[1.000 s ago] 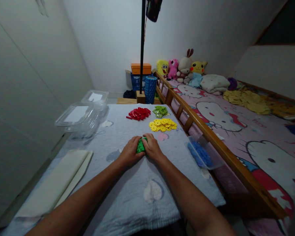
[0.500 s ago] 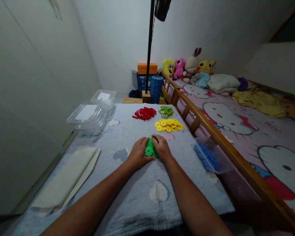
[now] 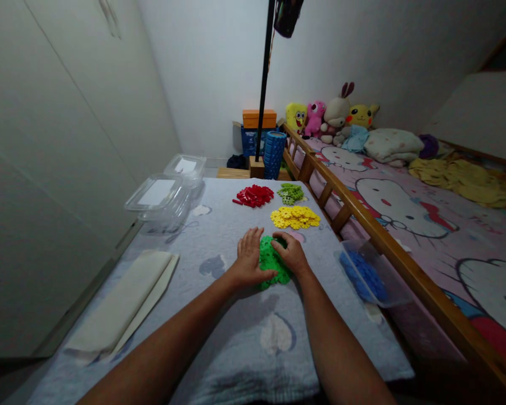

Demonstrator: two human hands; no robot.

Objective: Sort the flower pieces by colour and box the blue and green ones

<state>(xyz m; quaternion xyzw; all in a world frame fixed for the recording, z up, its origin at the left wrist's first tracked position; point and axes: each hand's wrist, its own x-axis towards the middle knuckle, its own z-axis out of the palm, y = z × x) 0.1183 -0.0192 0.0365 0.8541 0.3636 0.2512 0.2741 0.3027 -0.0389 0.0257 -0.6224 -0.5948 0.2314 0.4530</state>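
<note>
A heap of green snowflake-shaped plastic pieces (image 3: 270, 261) lies on the cloth-covered table between my hands. My left hand (image 3: 250, 260) rests along the heap's left side, fingers stretched out and the thumb across its near edge. On the right, my right hand (image 3: 292, 254) curves around the heap with thumb and fingers apart, touching its edge. Neither hand grips a piece. Beyond them sit a yellow pile of similar pieces (image 3: 295, 216), a red pile (image 3: 255, 196) and a light green pile (image 3: 290, 193).
To the right, a clear tub (image 3: 398, 297) contains blue pieces (image 3: 363, 274) by the wooden bed rail (image 3: 362, 216). Clear lidded containers (image 3: 162, 197) stand at the left back. Folded cream cloth or paper (image 3: 122, 306) lies at left. A black pole (image 3: 264, 84) rises behind the table.
The green pieces, earlier gathered tightly between both hands, now spread in a wider heap. My hands have moved apart and my left fingers have straightened. The view has shifted slightly.
</note>
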